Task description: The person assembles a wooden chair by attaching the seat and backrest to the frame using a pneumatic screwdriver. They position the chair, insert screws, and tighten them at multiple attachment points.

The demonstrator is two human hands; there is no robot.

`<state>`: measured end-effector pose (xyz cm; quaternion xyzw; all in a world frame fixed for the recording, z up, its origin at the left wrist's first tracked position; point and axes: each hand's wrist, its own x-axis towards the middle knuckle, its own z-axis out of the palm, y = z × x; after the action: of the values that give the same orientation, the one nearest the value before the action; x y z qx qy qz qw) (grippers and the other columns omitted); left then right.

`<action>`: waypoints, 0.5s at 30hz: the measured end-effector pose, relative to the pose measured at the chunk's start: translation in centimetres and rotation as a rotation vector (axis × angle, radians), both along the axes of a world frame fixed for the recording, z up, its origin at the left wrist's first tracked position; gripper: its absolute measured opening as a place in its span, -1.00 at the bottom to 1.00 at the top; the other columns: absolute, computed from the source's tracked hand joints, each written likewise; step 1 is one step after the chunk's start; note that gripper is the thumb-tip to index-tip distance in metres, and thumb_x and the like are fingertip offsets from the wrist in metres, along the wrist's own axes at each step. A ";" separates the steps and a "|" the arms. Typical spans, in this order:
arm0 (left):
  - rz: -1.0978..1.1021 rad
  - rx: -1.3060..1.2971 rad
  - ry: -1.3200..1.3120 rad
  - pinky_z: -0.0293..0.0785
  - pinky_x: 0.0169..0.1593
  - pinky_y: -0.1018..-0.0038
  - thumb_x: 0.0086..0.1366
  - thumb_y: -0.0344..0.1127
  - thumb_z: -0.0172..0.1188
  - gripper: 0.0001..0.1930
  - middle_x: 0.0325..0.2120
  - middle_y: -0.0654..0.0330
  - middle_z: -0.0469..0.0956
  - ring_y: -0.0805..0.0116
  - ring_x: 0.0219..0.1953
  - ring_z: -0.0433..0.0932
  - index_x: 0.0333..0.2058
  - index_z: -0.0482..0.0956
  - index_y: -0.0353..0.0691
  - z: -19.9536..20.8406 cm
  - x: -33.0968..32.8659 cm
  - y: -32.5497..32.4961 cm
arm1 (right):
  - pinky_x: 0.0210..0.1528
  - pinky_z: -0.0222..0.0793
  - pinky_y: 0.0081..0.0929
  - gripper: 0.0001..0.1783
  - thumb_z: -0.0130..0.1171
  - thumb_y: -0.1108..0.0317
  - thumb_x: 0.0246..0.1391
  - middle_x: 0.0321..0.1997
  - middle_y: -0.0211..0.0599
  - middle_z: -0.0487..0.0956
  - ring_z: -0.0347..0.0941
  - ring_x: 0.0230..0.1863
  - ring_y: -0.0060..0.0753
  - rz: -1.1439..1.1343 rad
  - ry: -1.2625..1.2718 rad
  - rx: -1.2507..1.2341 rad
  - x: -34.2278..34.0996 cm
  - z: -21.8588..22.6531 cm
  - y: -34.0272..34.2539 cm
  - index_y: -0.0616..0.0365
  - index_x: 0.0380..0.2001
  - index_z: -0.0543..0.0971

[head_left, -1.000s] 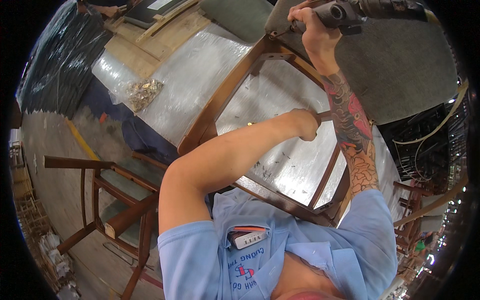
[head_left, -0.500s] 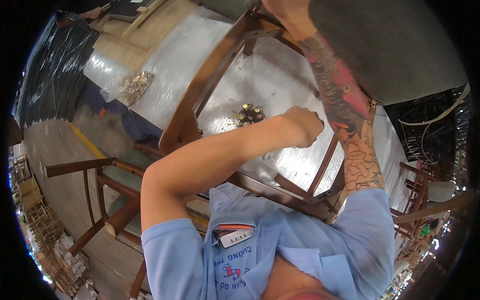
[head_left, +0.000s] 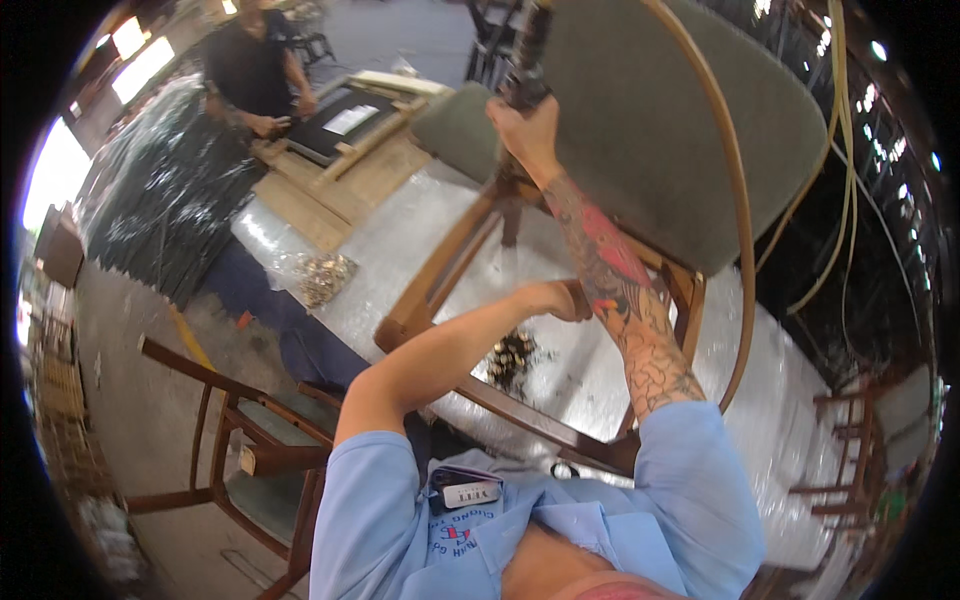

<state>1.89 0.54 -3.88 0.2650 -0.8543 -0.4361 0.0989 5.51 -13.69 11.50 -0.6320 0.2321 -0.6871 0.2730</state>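
Note:
My right hand [head_left: 527,130] is wrapped round a dark power driver [head_left: 527,75], near the far edge of a wooden chair frame. The driver's tip is hidden. My left hand [head_left: 557,298] is closed over the inside of the frame, close to my right forearm; what it holds, if anything, is hidden. The chair [head_left: 440,265] has brown wooden rails and a grey upholstered panel [head_left: 650,130], and it rests on a table covered in clear plastic [head_left: 385,225]. Within the frame lies a heap of dark and brass-coloured screws or fittings [head_left: 512,358].
A tan hose [head_left: 742,210] curves down the right side. A clear bag of hardware [head_left: 325,278] lies on the left of the table, near wooden boards [head_left: 300,205]. Another chair [head_left: 235,440] stands at lower left. A co-worker [head_left: 250,70] works beyond the boards.
My view has lifted, bringing the co-worker, the driver and more of the grey panel into sight. My right hand appears lower in view; my left hand remains closed, nearer my right forearm.

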 end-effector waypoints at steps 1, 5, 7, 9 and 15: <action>0.019 0.018 -0.084 0.50 -0.30 0.36 0.32 -0.28 0.04 -0.74 -0.33 0.20 0.61 0.33 -0.32 0.55 -0.05 0.55 -0.08 -0.2 -0.7 -1.0 | -0.53 0.24 -0.56 -0.87 0.27 0.43 -0.17 -0.64 -0.61 0.43 0.30 -0.59 -0.70 -0.024 0.002 0.043 -1.1 0.1 0.5 0.16 -0.62 0.49; 0.008 0.053 -0.119 0.46 -0.39 0.42 0.29 -0.29 0.10 -0.85 -0.44 0.29 0.56 0.39 -0.43 0.52 -0.18 0.55 -0.05 -5.0 -1.3 -5.5 | -0.47 0.29 -0.51 -0.86 0.28 0.38 -0.16 -0.64 -0.60 0.47 0.35 -0.53 -0.69 -0.110 0.029 0.202 -2.3 -1.3 0.7 0.21 -0.58 0.54; -0.048 -0.060 -0.041 0.44 -0.44 0.45 0.27 -0.30 0.13 -0.90 -0.49 0.34 0.54 0.42 -0.49 0.50 -0.24 0.55 -0.03 -9.1 3.1 -9.3 | -0.43 0.34 -0.44 -0.84 0.28 0.37 -0.15 -0.63 -0.54 0.53 0.40 -0.51 -0.64 -0.091 0.037 0.093 2.6 1.4 1.9 0.25 -0.55 0.57; -0.134 -0.170 0.099 0.41 -0.52 0.47 0.26 -0.33 0.18 -0.96 -0.57 0.35 0.50 0.46 -0.57 0.46 -0.32 0.53 -0.06 -9.7 5.0 -11.0 | -0.36 0.38 -0.39 -0.82 0.28 0.37 -0.15 -0.56 -0.45 0.59 0.45 -0.48 -0.57 -0.081 0.005 0.050 4.1 2.9 3.2 0.28 -0.52 0.59; 0.246 0.532 0.122 0.54 -0.45 0.46 0.31 -0.22 0.25 -0.76 -0.51 0.17 0.64 0.42 -0.51 0.61 -0.43 0.63 -0.28 -3.0 -0.3 -5.9 | -0.55 0.25 -0.52 -0.87 0.26 0.51 -0.07 -0.58 -0.49 0.47 0.35 -0.61 -0.63 -0.230 0.022 -0.032 -2.3 0.0 0.2 0.14 -0.56 0.49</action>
<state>1.62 -5.38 -6.85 0.3565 -0.6638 -0.6446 0.1294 3.20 -13.48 11.51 -0.6130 0.2949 -0.7107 0.1796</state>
